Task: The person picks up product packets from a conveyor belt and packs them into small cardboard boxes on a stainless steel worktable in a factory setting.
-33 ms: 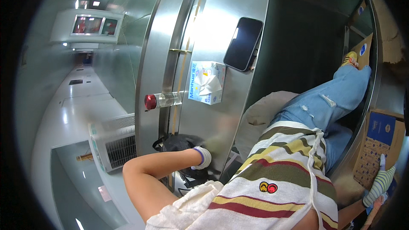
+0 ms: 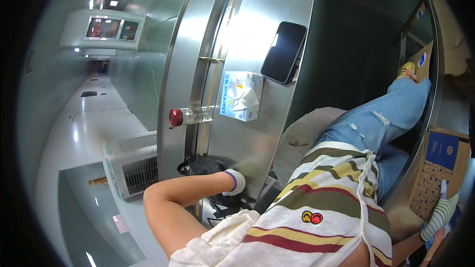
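Note:
My left arm bends in from the lower edge, and my left hand (image 2: pixel 234 183) wears a white striped glove with a purple edge. It rests by a black bag (image 2: pixel 205 164) beside the metal table; its fingers are hidden. At the far lower right my right hand (image 2: pixel 442 212), in a green-and-white striped glove, lies against a cardboard box (image 2: pixel 426 188) with a blue panel. One of its digits stretches up apart from the others, and nothing shows in its grip. Just below this hand is something light blue, too small to make out.
The metal table (image 2: pixel 269 133) carries a tissue box (image 2: pixel 241 96), a black phone (image 2: pixel 284 52) and a clear bottle (image 2: pixel 193 115) with a red cap lying on its side. A white slatted appliance (image 2: pixel 131 163) stands at left. More cardboard (image 2: pixel 448 34) is at the upper right.

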Demonstrator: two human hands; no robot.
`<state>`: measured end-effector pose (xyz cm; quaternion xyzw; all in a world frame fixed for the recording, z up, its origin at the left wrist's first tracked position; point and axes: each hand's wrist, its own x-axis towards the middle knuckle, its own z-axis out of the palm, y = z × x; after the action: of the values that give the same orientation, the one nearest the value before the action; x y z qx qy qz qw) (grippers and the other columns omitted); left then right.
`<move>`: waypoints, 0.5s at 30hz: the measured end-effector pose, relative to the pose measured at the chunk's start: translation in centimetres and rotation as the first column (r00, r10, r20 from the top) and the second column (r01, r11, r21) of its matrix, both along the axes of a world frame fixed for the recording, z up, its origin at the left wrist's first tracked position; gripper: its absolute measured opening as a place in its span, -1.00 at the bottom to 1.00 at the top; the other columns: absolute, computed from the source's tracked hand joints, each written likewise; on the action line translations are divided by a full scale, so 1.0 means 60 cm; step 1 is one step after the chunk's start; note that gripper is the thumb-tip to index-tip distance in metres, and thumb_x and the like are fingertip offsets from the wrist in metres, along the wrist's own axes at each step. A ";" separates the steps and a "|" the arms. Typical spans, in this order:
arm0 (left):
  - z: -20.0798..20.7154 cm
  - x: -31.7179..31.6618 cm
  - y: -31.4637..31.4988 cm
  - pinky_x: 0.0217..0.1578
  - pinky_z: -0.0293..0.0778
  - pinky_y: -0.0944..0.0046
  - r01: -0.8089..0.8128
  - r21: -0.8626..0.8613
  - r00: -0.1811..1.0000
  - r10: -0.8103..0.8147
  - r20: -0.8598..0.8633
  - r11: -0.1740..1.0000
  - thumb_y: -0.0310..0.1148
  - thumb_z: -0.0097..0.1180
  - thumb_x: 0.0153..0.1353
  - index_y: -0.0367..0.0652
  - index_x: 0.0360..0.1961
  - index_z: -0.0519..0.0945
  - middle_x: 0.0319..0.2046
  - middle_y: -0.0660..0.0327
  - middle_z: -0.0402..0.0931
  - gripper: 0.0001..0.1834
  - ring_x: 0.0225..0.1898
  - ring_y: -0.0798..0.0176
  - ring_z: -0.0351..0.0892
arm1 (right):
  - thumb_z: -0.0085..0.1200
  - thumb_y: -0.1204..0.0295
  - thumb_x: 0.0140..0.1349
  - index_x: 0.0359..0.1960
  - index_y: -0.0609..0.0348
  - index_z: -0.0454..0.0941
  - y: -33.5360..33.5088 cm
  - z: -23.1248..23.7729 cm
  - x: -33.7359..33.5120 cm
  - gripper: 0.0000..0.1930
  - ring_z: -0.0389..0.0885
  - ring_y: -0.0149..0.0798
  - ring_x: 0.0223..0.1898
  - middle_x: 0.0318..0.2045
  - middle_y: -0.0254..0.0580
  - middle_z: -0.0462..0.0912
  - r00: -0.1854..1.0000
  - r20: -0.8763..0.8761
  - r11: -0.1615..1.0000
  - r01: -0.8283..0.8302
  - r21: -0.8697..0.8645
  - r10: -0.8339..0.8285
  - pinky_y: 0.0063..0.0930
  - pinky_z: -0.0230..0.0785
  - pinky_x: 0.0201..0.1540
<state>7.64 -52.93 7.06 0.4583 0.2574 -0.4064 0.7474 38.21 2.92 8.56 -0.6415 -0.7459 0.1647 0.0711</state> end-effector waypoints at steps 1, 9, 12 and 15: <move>0.010 -0.001 0.009 -0.01 0.41 0.12 -0.016 -0.011 1.000 0.016 -0.027 1.000 -0.17 0.29 -0.07 -0.04 -0.06 0.63 -0.04 0.14 0.56 -0.51 -0.03 0.06 0.53 | 0.15 -0.02 0.10 0.16 0.33 0.25 0.005 0.001 0.001 -0.24 0.57 -0.11 -0.16 -0.10 0.09 0.52 1.000 -0.007 0.999 0.008 -0.041 -0.008 -0.29 0.43 -0.07; -0.006 -0.094 0.260 -0.02 0.38 0.25 -0.356 0.757 0.811 0.583 -0.040 0.547 -0.26 0.18 0.07 -0.02 -0.04 0.60 -0.03 0.16 0.54 -0.62 -0.02 0.22 0.53 | 0.19 -0.02 0.05 0.22 0.37 0.22 -0.030 0.040 -0.054 -0.16 0.45 0.01 0.08 0.10 0.20 0.42 0.946 0.323 0.995 -0.063 0.074 0.036 -0.28 0.27 0.16; 0.045 -0.067 0.468 -0.08 0.45 0.15 -0.245 0.970 0.889 0.398 0.227 -0.006 -0.29 0.14 0.08 0.01 -0.16 0.64 -0.17 0.16 0.59 -0.73 -0.10 0.15 0.58 | 0.21 -0.06 0.01 0.23 0.37 0.21 0.003 0.011 -0.027 -0.11 0.44 0.07 0.09 0.07 0.21 0.45 0.938 0.316 0.971 -0.195 0.142 0.142 -0.26 0.26 0.14; 0.094 0.042 0.624 -0.15 0.52 0.06 -0.179 0.911 0.984 -0.065 0.167 -0.372 -0.31 0.10 0.10 0.04 -0.28 0.69 -0.31 0.16 0.65 -0.82 -0.19 0.09 0.63 | 0.22 -0.08 -0.03 0.22 0.35 0.22 -0.052 0.045 -0.029 -0.09 0.45 0.09 0.07 0.08 0.21 0.45 0.928 0.358 0.975 -0.164 0.148 0.102 -0.25 0.28 0.13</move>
<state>10.19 -15.51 12.70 0.8891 0.4474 0.0593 0.0760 36.45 -0.19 11.26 -0.5994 -0.8002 -0.0132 -0.0169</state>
